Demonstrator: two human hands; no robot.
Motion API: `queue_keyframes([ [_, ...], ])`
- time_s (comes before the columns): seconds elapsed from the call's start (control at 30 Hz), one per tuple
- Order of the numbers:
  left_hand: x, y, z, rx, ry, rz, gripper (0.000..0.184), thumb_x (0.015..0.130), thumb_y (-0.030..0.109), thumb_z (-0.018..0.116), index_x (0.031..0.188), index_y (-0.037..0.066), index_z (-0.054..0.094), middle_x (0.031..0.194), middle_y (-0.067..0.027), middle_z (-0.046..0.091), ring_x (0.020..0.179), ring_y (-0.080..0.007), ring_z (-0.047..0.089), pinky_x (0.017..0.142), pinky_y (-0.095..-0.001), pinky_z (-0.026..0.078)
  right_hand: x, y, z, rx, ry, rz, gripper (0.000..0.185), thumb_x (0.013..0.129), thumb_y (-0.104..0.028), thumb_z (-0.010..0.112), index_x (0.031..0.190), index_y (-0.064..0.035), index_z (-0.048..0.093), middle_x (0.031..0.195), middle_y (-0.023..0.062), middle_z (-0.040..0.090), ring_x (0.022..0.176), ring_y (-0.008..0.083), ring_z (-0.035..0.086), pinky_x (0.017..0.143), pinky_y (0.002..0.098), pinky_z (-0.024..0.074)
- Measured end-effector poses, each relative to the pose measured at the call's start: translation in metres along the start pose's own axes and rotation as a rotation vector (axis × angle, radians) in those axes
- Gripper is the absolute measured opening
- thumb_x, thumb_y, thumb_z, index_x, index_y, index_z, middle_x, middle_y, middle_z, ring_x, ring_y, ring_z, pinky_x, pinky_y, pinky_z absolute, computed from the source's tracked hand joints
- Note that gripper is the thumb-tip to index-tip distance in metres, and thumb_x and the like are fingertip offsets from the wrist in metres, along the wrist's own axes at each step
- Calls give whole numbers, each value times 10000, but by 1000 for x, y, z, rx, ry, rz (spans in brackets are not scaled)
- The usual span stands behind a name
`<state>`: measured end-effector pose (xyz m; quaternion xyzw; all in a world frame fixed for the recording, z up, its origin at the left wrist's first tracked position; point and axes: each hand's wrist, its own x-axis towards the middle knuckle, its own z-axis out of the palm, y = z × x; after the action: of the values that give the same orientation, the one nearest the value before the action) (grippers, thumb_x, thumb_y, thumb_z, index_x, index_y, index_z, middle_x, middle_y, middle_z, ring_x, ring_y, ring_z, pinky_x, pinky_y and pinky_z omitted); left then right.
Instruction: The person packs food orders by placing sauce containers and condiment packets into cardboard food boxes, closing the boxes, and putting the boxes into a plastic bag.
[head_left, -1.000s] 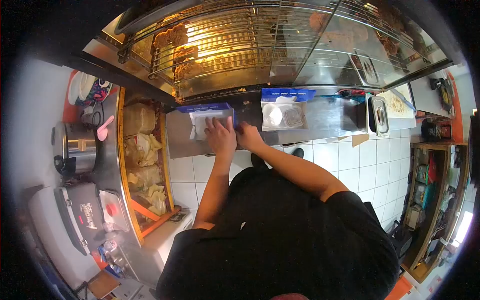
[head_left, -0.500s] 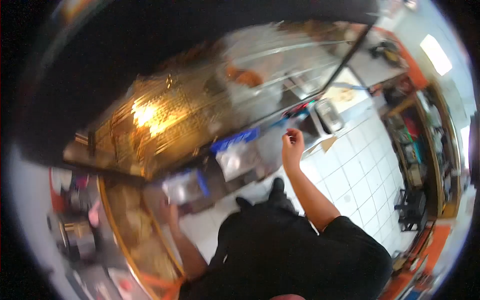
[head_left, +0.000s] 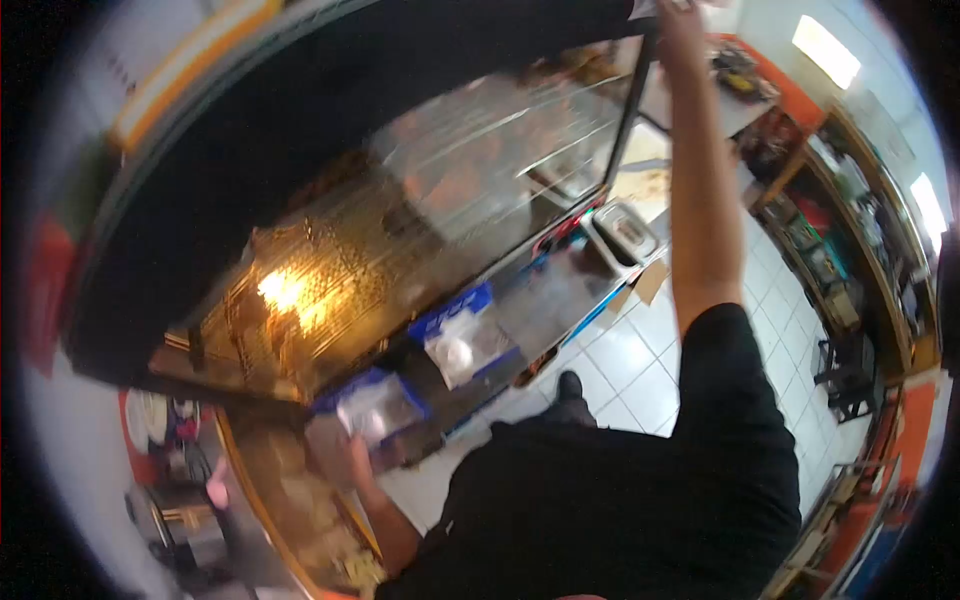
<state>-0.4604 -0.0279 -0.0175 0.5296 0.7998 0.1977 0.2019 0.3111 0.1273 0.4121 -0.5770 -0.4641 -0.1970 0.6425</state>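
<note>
My right arm stretches up past the right end of a glass display case (head_left: 470, 150). My right hand (head_left: 680, 22) is at the case's dark top edge, partly cut off by the frame. Its fingers look closed beside a small white piece (head_left: 643, 9), whose kind I cannot make out. Low on the left, my left hand (head_left: 358, 462) is by a clear plastic pack with blue edges (head_left: 382, 410). The fingers are blurred, and whether they grip anything is unclear. A second blue-edged pack (head_left: 470, 345) lies on the ledge along the case.
A metal container (head_left: 625, 232) stands at the ledge's right end. A bright lamp (head_left: 285, 290) glows inside the case. Wooden shelves (head_left: 850, 230) line the right wall, with a black stool (head_left: 848, 375) below. White floor tiles (head_left: 630, 365) show beyond the ledge.
My right hand has risen from above the ledge to the top edge of the case. My left hand remains near the left pack. The view has shifted.
</note>
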Motion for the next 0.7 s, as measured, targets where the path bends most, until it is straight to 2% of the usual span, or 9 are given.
queue_keyframes([
  [0.03, -45, 96, -57, 164, 135, 208, 440, 766, 294, 612, 979, -90, 622, 982, -325, 626, 943, -462, 603, 846, -525, 454, 16, 65, -10, -586, -66, -737, 427, 743, -103, 548, 1160, -97, 637, 1002, 148, 595, 997, 354, 511, 937, 447, 414],
  [0.1, -37, 59, -32, 30, 137, 96, 394, 756, 277, 630, 927, -77, 628, 955, -303, 636, 928, -453, 608, 823, -513, 463, -8, 39, -22, 644, -184, 252, 462, 891, -183, 626, 1288, 8, 486, 1072, 117, 619, 937, 196, 587, 806, 289, 482],
  [0.2, -7, -12, 16, -48, 191, 1, 357, 748, 264, 643, 878, -69, 633, 922, -287, 644, 898, -445, 617, 794, -500, 474, -131, -95, -39, -86, -315, 9, 272, 886, -137, 532, 1126, -54, 628, 984, 72, 624, 896, 175, 600, 767, 285, 481],
  [0.33, 7, -31, 20, 99, -10, -82, 304, 743, 253, 643, 829, -39, 625, 906, -251, 658, 852, -412, 626, 761, -479, 478, -354, -9, -30, 629, -650, 973, 207, 853, -252, 626, 959, -82, 680, 860, 39, 638, 753, 178, 588, 654, 301, 471],
  [0.4, 8, -22, 12, 116, -100, -111, 292, 741, 249, 639, 812, -33, 621, 891, -234, 664, 830, -385, 635, 754, -469, 478, -415, -61, -25, 424, -847, 1237, 284, 849, -356, 646, 950, -96, 702, 868, 61, 662, 757, 172, 604, 642, 284, 471],
  [0.43, 1, 2, -1, -28, -142, -190, 264, 724, 229, 634, 818, -18, 619, 923, -204, 667, 846, -350, 635, 750, -463, 477, -447, -34, -19, 355, -1217, 1221, 378, 822, -394, 679, 998, -60, 693, 896, 86, 676, 804, 163, 626, 686, 300, 492],
  [0.57, 18, -51, 37, -729, -315, -576, 243, 677, 137, 579, 888, 19, 602, 1035, -131, 648, 895, -266, 619, 737, -439, 482, -526, -47, 1, -160, -1322, 880, 462, 780, -414, 703, 1004, -11, 671, 880, 166, 691, 821, 283, 672, 726, 392, 514],
  [0.6, 15, -54, 38, -723, -325, -569, 243, 677, 137, 579, 888, 19, 602, 1035, -131, 648, 895, -266, 619, 737, -439, 482, -535, -48, 4, -274, -1352, 641, 458, 770, -400, 702, 999, -5, 665, 880, 196, 692, 837, 338, 680, 749, 426, 516],
  [0.7, -5, -31, 40, -1128, -496, -511, 350, 656, 84, 526, 997, 30, 583, 1098, -110, 621, 980, -280, 616, 795, -452, 501, -555, -36, 16, -326, -1266, 656, 375, 770, -335, 670, 971, -19, 658, 908, 233, 681, 903, 405, 658, 779, 450, 511],
])
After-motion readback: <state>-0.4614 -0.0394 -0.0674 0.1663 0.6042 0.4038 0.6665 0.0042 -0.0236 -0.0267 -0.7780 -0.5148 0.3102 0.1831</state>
